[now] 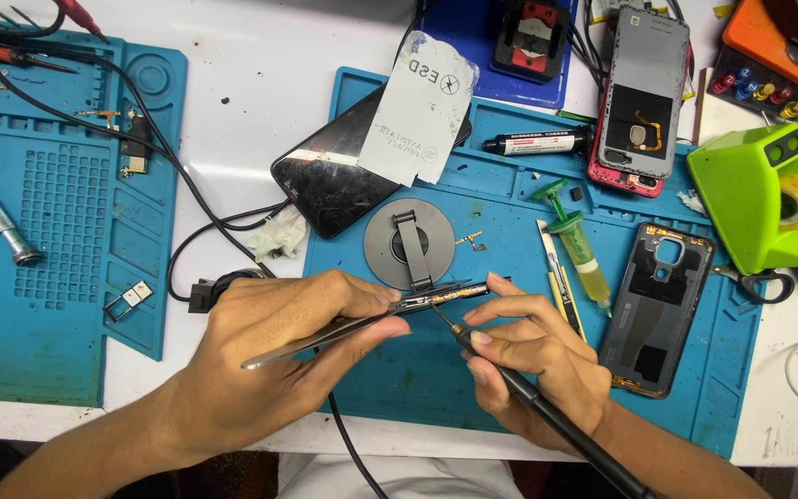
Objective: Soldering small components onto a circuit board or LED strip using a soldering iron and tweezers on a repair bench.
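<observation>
My left hand (274,346) grips metal tweezers (325,340) whose tips reach a small narrow circuit board (450,296) held at the foot of a round grey stand (410,242). My right hand (533,360) holds a black soldering iron (547,411) like a pen, its fine tip touching the underside of that board. Both hands hover over a blue work mat (519,277).
A dark phone screen (334,180) under a white sheet lies behind the stand. A syringe of yellow flux (576,242), a black tube (538,143), two phone back covers (656,305), a lime-green tape dispenser (759,199), scissors and a second blue mat (48,231) surround the work.
</observation>
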